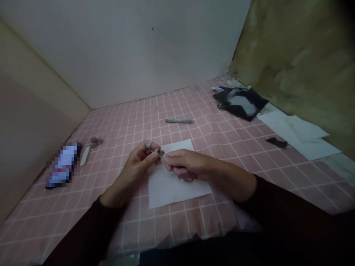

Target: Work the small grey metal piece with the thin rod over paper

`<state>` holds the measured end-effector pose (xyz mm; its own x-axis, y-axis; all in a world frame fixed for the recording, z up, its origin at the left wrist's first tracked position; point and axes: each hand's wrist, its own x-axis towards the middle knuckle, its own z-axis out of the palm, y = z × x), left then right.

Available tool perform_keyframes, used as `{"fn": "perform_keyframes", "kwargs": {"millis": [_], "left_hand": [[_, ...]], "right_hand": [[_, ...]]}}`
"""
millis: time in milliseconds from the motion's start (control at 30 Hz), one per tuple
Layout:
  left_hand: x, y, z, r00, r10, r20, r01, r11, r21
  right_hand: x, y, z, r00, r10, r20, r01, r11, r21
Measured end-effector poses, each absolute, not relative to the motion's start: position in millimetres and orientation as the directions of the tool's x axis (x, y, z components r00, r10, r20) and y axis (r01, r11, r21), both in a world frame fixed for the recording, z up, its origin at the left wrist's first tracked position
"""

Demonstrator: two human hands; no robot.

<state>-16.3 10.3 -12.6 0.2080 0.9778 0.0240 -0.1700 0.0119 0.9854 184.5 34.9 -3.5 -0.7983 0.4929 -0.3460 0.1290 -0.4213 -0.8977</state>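
Head view: left fingers point(149, 159) clamped on small dark piece point(160, 151) above paper point(173, 194); right fingers point(176, 159) together beside it, contents unclear. Apparently working piece; next move calls for steady hold.

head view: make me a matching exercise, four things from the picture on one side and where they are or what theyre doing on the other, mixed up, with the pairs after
Column 1
1. left hand
2. grey rod
3. white sheet
4. dark scrap

Column 2
A. partly hidden by the right hand
B. by the edge of the white papers
C. pinching a small dark object
D. lying crosswise beyond the hands

Pairs: 1-C, 2-D, 3-A, 4-B
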Motion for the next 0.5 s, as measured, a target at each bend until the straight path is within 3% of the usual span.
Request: {"fn": "perform_keyframes", "kwargs": {"millis": [67, 133, 167, 233, 300, 400, 467, 500], "left_hand": [[-16.6, 12.4, -14.3, 0.225, 0.974, -0.023, -0.189, 0.067, 0.980], [-17.8, 15.3, -16.0, 0.258, 0.964, -0.067, -0.210, 0.123, 0.970], [-18.6, 16.6, -16.7, 0.274, 0.958, -0.087, -0.211, 0.148, 0.966], [-19.7, 18.1, -17.5, 0.285, 0.952, -0.113, -0.212, 0.178, 0.961], [-19.8, 17.8, -17.0, 0.268, 0.958, -0.098, -0.238, 0.164, 0.957], [-18.0, 14.8, -14.1, 0.230, 0.973, -0.017, -0.270, 0.081, 0.960], [-16.7, 12.6, -12.0, 0.209, 0.977, 0.039, -0.264, 0.018, 0.964], [-16.2, 11.8, -11.3, 0.205, 0.977, 0.052, -0.256, 0.003, 0.967]], "right_hand": [[184.0, 32.9, -3.9, -0.691, 0.671, -0.270, 0.284, -0.092, -0.954], [183.6, 30.1, -4.6, -0.621, 0.780, -0.080, 0.431, 0.254, -0.866], [183.2, 28.7, -4.9, -0.605, 0.796, 0.003, 0.483, 0.370, -0.794], [181.9, 26.6, -5.0, -0.589, 0.804, 0.082, 0.519, 0.454, -0.725], [180.0, 26.2, -4.2, -0.605, 0.796, 0.024, 0.456, 0.371, -0.809], [178.7, 29.1, -2.5, -0.719, 0.658, -0.224, 0.216, -0.094, -0.972], [179.7, 32.0, -2.4, -0.839, 0.457, -0.296, 0.092, -0.417, -0.904], [180.5, 33.2, -2.7, -0.876, 0.387, -0.289, 0.062, -0.505, -0.861]]}}
